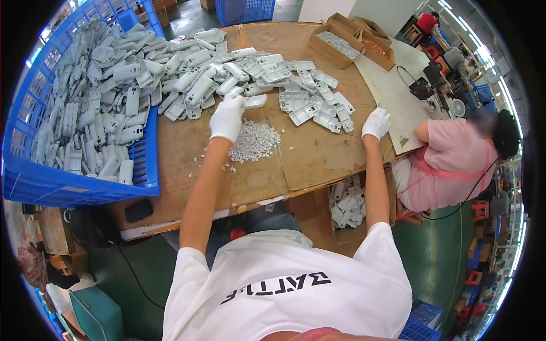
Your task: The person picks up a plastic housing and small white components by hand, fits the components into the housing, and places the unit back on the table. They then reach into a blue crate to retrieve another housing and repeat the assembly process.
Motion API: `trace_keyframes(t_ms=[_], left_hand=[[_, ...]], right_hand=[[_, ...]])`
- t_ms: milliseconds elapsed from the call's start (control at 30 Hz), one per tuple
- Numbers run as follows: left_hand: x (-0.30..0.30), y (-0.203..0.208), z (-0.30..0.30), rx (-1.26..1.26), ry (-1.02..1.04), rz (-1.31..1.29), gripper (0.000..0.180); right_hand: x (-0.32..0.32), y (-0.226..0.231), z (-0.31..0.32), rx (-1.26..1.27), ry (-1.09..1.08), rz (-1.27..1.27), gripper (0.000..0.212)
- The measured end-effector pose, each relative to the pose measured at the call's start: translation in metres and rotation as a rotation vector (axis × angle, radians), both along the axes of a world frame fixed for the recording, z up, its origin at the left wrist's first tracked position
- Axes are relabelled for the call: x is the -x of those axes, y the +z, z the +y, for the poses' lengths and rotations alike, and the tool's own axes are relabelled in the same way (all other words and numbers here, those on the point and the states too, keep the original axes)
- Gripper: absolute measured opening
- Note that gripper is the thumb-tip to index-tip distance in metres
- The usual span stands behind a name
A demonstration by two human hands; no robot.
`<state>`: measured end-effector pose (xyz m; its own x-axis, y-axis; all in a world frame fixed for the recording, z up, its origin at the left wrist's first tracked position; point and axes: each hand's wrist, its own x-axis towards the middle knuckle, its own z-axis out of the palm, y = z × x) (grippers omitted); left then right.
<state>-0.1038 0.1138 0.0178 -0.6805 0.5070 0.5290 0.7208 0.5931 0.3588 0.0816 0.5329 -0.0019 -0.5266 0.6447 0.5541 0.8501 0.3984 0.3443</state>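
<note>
My left hand (226, 119), in a white glove, pinches the end of a white plastic housing (256, 102) above the cardboard-covered table (244, 182). Just beside that hand lies a heap of tiny white plastic parts (254, 142). My right hand (376, 123), also gloved, is at the table's right edge with its fingers drawn together. A small greyish bit shows at its fingertips, too small to name. Between my hands, a loose group of white housings (318, 102) lies on the table, some showing their hollow insides.
A blue plastic crate (85, 193) on the left overflows with white housings. Open cardboard boxes (335, 57) of small parts stand at the far right. Below the table edge, a carton holds more white pieces (348, 207). A co-worker in pink (455, 153) sits at the right.
</note>
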Motion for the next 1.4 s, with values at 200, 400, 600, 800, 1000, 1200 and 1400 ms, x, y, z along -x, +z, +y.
trace_keyframes(t_ms=[200,400,600,800,1000,1200,1400], left_hand=[[-0.059,0.029,-0.082,-0.939,-0.168,-1.111,0.032],[-0.095,0.002,-0.125,-1.403,-0.303,-1.278,0.042],[-0.098,-0.045,-0.152,-0.901,-0.144,-0.717,0.039],[-0.108,-0.021,-0.153,-1.422,-0.061,-1.245,0.035],[-0.135,-0.012,-0.136,-1.072,0.085,-1.001,0.046],[-0.153,0.009,-0.099,-0.874,0.132,-1.011,0.067],[-0.163,0.004,-0.096,-0.588,0.257,-0.666,0.059]], right_hand=[[-0.006,0.027,-0.155,0.375,1.117,0.298,0.023],[-0.003,0.011,-0.213,0.974,1.010,0.308,0.017],[0.033,0.006,-0.240,1.009,0.916,0.341,0.020],[0.049,-0.001,-0.245,0.946,0.822,0.273,0.013],[0.056,-0.021,-0.238,0.846,1.001,0.217,0.006],[0.041,0.003,-0.228,0.803,0.998,0.128,0.006],[0.050,0.009,-0.235,0.809,0.992,0.027,0.002]])
